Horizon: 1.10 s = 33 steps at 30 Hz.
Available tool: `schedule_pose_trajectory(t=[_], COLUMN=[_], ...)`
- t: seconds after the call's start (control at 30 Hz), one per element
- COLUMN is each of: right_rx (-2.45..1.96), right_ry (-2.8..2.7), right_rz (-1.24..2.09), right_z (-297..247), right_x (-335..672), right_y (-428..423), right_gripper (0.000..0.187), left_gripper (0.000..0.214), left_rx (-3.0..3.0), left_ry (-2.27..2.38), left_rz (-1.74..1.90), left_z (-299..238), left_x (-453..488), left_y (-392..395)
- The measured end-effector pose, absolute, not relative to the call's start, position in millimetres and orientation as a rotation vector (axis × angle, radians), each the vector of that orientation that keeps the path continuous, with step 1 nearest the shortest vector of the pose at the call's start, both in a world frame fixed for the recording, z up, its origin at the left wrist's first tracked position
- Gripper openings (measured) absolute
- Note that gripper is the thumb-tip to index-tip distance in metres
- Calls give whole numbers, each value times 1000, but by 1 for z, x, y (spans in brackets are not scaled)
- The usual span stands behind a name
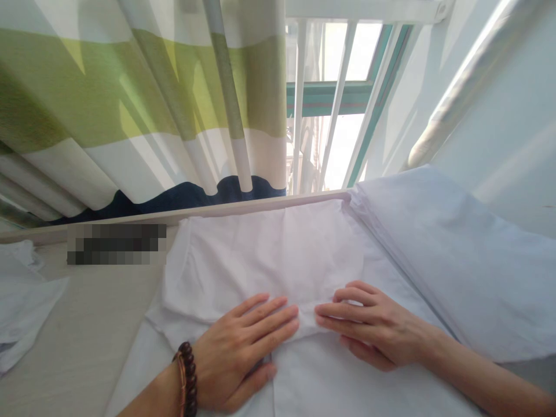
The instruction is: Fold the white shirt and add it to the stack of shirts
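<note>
Hands [237,353] [371,333] press flat on white cloth [269,260].

White cloth [269,260]; green-white-navy striped curtain [143,104].

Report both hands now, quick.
Left hand: open, flat on the white cloth.
Right hand: open, resting on the same cloth's folded edge.

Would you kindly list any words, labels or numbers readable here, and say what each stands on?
None can be read.
The white cloth and the striped curtain bear no text.
A pixelated patch by the ledge is blurred beyond reading.
</note>
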State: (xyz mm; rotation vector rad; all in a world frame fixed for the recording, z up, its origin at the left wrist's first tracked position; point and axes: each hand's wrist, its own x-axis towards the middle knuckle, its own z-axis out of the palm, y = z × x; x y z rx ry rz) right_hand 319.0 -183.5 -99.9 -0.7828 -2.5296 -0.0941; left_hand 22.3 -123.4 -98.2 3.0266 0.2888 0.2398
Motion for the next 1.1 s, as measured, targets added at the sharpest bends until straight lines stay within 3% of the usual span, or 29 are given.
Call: schedule_pose_trajectory(t=[0.33, 0.53, 0.7, 0.87, 1.1], right_rx=[-896, -920, -930, -1008, -1252], right_ry=[-2413, -2388, -2438, -2406, -2567], right_rz=[41, 116, 28, 110, 191], right_z=[-109, -108, -107, -107, -53], right_x=[317, 315, 316, 316, 298], right_y=[-181, -177, -177, -180, -162], right_gripper=[32, 18, 26, 24, 28], left_gripper=[63, 61, 60, 52, 54], left_rx=[3056, 3045, 3062, 2948, 2753], left_ry=[517, 477, 562, 1010, 1309], left_rz=[210, 207, 324, 404, 530], left_z=[-102, -102, -105, -107, -77], left_x=[17, 16, 17, 1, -10], left_y=[-130, -128, -125, -111, -59])
